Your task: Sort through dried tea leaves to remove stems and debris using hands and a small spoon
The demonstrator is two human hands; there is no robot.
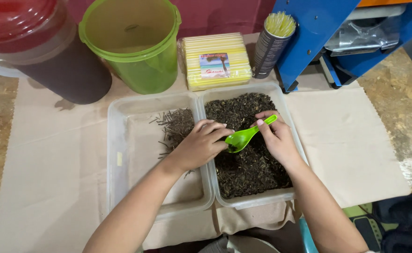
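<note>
My right hand (277,139) grips the handle of a bright green plastic spoon (246,136), whose bowl rests low over dark loose tea leaves (253,168) filling the right clear plastic tray (281,100). My left hand (201,145) reaches across the divide between the trays, its fingertips at the spoon's bowl, pinching at the leaves there. The left clear tray (121,140) holds only a small pile of thin dark stems (175,126) near its far right corner.
A green plastic bucket (135,44) and a dark container with a red lid (42,51) stand at the back left. A pack of yellow straws (217,61), a can of straws (274,42) and a blue machine (318,33) stand behind the trays. Beige cloth (346,140) covers the table.
</note>
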